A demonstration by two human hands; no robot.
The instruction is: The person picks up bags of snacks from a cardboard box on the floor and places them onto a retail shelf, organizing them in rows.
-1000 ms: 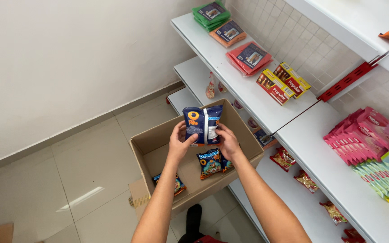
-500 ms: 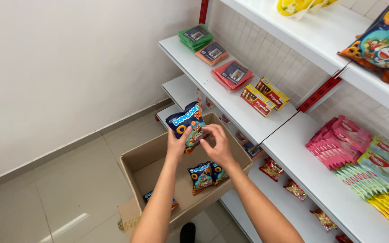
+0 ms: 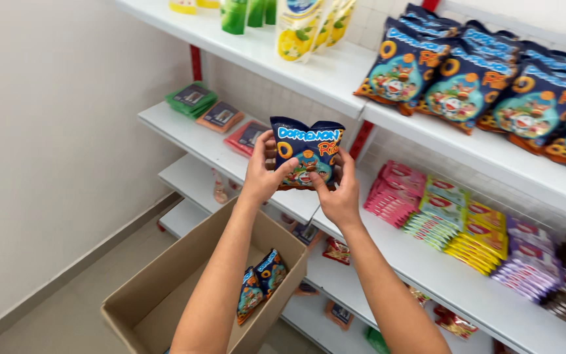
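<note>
- Nearest, low in view, an open cardboard box (image 3: 165,295) sits on the floor under both forearms, with a couple more dark snack packs (image 3: 260,288) leaning inside against its right wall.
- Above it, the left hand (image 3: 262,172) and right hand (image 3: 340,196) hold one dark blue snack bag (image 3: 308,154) between them at chest height, in front of the shelves and just below the upper shelf edge.
- Left hand is closed on the bag's left edge, thumb across the front; right hand pinches the lower right corner, thumb on the front and fingers behind (both grips firm, neither hand slack).
- The bag looks puffed with air, so likely very light, soft and crinkly, with a slick film skin; its contents probably crush easily.
- Best hold, I judge, is at the sealed edges or corners, as now, rather than squeezing the belly.
- Beyond, the middle shelf (image 3: 185,128) carries flat green and red packets at left and stacked pink, yellow and purple packs at right.
- Farthest, the upper shelf (image 3: 335,78) holds a row of matching blue bags (image 3: 466,78).
</note>
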